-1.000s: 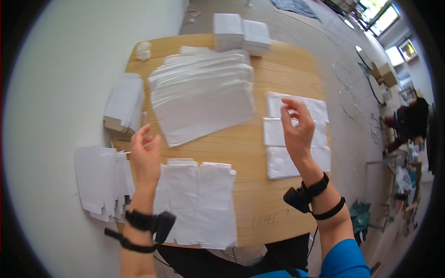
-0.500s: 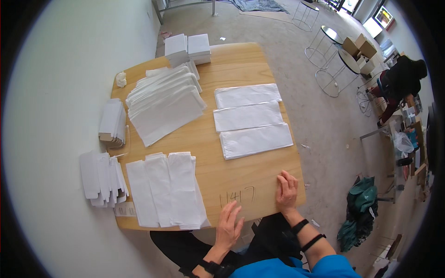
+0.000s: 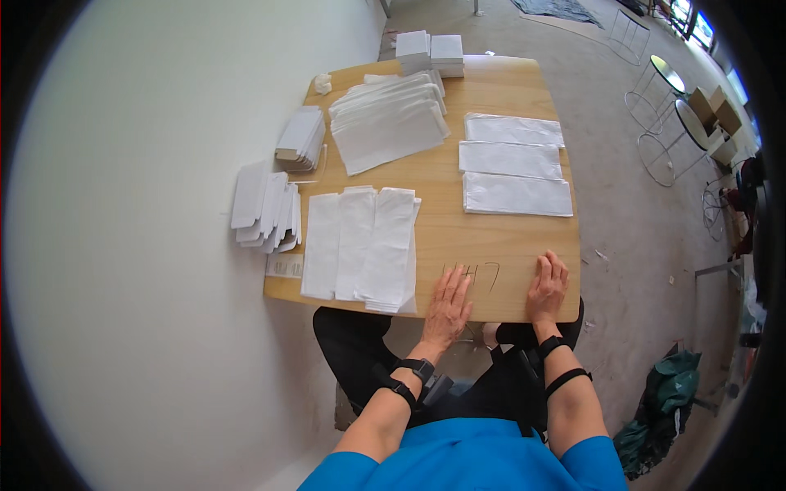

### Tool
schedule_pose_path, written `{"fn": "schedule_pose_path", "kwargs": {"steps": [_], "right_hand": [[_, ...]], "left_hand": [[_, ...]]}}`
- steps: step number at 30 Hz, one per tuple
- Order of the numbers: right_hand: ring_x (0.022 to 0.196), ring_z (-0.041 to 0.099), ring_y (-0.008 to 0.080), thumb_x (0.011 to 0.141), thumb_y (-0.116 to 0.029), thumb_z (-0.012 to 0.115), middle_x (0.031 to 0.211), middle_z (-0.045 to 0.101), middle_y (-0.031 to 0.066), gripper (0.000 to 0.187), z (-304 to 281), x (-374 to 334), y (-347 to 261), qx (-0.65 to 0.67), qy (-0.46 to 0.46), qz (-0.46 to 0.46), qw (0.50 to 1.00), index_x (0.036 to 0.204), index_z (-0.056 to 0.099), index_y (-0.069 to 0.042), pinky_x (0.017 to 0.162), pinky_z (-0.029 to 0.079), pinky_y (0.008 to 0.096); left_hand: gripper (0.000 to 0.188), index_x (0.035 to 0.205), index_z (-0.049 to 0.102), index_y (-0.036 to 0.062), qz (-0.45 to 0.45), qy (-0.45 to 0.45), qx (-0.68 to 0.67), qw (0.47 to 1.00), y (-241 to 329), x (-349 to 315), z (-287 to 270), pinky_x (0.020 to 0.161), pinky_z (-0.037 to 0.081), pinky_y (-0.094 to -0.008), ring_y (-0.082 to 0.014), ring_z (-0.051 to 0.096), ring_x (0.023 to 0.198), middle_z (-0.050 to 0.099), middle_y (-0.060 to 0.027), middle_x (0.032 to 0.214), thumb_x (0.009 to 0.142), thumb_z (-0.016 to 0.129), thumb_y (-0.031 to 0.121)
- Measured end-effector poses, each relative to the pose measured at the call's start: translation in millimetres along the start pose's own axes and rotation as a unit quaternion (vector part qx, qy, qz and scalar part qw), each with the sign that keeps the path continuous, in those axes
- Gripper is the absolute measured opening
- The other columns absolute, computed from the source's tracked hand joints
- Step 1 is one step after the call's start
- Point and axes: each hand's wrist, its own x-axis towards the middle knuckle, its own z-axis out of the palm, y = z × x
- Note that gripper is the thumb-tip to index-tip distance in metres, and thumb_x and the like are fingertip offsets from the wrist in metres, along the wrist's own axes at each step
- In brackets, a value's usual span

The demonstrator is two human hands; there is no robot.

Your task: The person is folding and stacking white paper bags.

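Note:
My left hand (image 3: 449, 309) rests palm down at the near edge of the wooden table (image 3: 491, 237), its fingers stretched out over some handwritten marks. It holds nothing. To its right, my right hand (image 3: 547, 288) lies on the tabletop near the right corner, fingers loosely bent and slightly apart, with nothing seen in it. Left of my left hand, overlapping stacks of folded white paper (image 3: 356, 245) lie lengthwise toward me. Beyond my right hand, three white folded paper stacks (image 3: 517, 195) lie crosswise in a column.
A fanned pile of white sheets (image 3: 385, 123) covers the far left, with white box stacks (image 3: 446, 53) behind. More flat white cartons (image 3: 299, 135) and folded cartons (image 3: 266, 204) sit along the wall side. Round stools (image 3: 667, 74) and a dark green bag (image 3: 667, 401) stand on the floor.
The view has shifted, so the table sits farther left and lower before and higher right now. My left hand has moved forward onto the tabletop and flattened. My right hand stays near the corner.

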Motion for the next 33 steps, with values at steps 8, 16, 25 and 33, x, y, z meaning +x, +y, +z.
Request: {"fn": "schedule_pose_path", "kwargs": {"steps": [8, 16, 25, 33], "right_hand": [[0.118, 0.048, 0.0306, 0.08, 0.0, 0.053, 0.126, 0.054, 0.0103, 0.034, -1.5, -0.3, 3.9, -0.015, -0.004, 0.011, 1.0, 0.113, 0.057, -0.005, 0.097, 0.039, 0.0421], [0.118, 0.048, 0.031, 0.078, 0.001, 0.054, 0.126, 0.054, 0.0119, 0.036, 3.5, -5.8, 5.8, -0.014, 0.024, -0.029, 0.999, 0.114, 0.057, -0.005, 0.098, 0.039, 0.0426], [0.083, 0.063, 0.0291, 0.081, -0.012, 0.066, 0.096, 0.064, 0.0166, 0.035, 64.4, 53.5, -166.6, 0.376, -0.176, 0.146, 0.898, 0.113, 0.057, 0.002, 0.073, 0.051, 0.0385], [0.111, 0.055, 0.0294, 0.077, -0.023, 0.072, 0.116, 0.057, 0.0154, 0.039, 137.4, 128.8, -230.6, 0.069, -0.242, 0.204, 0.946, 0.111, 0.062, -0.004, 0.093, 0.047, 0.0378]], "left_hand": [[0.041, 0.121, 0.053, -0.0012, -0.292, 0.208, -0.08, 0.93, -55.5, -43.1, -79.1, 0.095, 0.041, -0.0412, -0.0339, 0.053, 0.109, 0.056, -0.0192, 0.118, 0.083, 0.062, 0.01], [0.041, 0.119, 0.054, -0.0013, -0.271, 0.136, 0.007, 0.953, -109.5, -48.3, -94.9, 0.095, 0.04, -0.0427, -0.0343, 0.052, 0.108, 0.059, -0.0175, 0.114, 0.082, 0.064, 0.012], [0.038, 0.121, 0.054, -0.0016, -0.218, 0.145, -0.021, 0.965, -106.5, -50.9, -114.2, 0.101, 0.037, -0.0431, -0.0349, 0.048, 0.116, 0.053, -0.0167, 0.125, 0.085, 0.06, 0.011], [0.033, 0.118, 0.057, -0.0013, -0.268, 0.152, -0.059, 0.95, -109.3, -76.7, -118.6, 0.1, 0.039, -0.0422, -0.0345, 0.048, 0.117, 0.054, -0.0156, 0.127, 0.087, 0.059, 0.01]]}}
